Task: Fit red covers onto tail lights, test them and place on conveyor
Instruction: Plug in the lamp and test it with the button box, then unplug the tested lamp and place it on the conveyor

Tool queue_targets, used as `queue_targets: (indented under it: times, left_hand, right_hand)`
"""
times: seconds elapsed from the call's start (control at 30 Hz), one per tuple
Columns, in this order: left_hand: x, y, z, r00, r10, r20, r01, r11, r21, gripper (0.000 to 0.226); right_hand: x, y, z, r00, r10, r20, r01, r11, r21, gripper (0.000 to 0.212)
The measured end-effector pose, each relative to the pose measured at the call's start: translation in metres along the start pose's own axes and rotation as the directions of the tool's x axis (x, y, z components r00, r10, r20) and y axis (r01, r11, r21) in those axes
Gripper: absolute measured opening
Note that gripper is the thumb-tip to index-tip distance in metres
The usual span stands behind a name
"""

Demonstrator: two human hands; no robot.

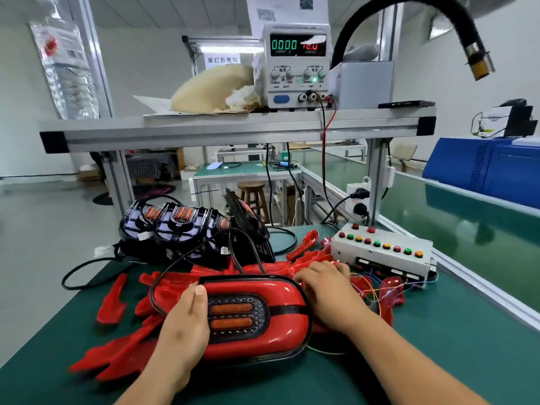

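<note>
A tail light [257, 317] with a red cover fitted lies flat on the green mat in front of me, its two orange lenses facing up. My left hand [184, 325] grips its left end, thumb on top. My right hand [330, 290] rests at its right end, fingers spread over the pile of loose red covers [309, 258] behind it. More red covers [112, 299] lie to the left and under the light. Several uncovered tail lights [178, 226] with black cables stand stacked at the back left.
A white test box [382, 255] with coloured buttons sits at the right, thin coloured wires trailing from it. The green conveyor [473, 229] runs along the right side. A power supply [296, 65] stands on the aluminium shelf [233, 130] overhead.
</note>
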State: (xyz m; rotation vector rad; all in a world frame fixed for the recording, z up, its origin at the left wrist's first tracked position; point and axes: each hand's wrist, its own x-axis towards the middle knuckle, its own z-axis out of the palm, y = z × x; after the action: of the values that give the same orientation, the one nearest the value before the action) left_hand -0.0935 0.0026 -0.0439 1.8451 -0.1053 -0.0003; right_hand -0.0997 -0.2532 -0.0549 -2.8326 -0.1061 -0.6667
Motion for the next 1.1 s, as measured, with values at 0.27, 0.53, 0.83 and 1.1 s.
queue_targets:
  times: [0.27,0.53,0.83,1.1]
  left_hand:
    - [-0.007,0.01,-0.008,0.971,0.219,-0.093,-0.143,0.85,0.507,0.041]
    - [0.012,0.06,0.035,0.751,0.581,0.313,-0.588,0.373,0.718,0.045]
    - [0.037,0.085,0.092,0.724,0.241,0.646,-0.69,0.272,0.671,0.053]
    - [0.044,0.095,0.085,0.714,0.171,0.679,-0.7,0.172,0.693,0.037]
  right_hand:
    - [-0.004,0.0,-0.005,0.992,0.049,-0.115,-0.054,0.998,-0.041,0.026]
    - [-0.009,-0.01,-0.014,0.966,0.066,-0.249,-0.046,0.995,0.084,0.016]
    - [-0.013,-0.003,-0.012,0.951,0.078,-0.299,-0.01,0.974,0.225,0.007]
    - [-0.008,-0.001,-0.007,0.966,0.096,-0.24,-0.021,0.955,0.297,0.013]
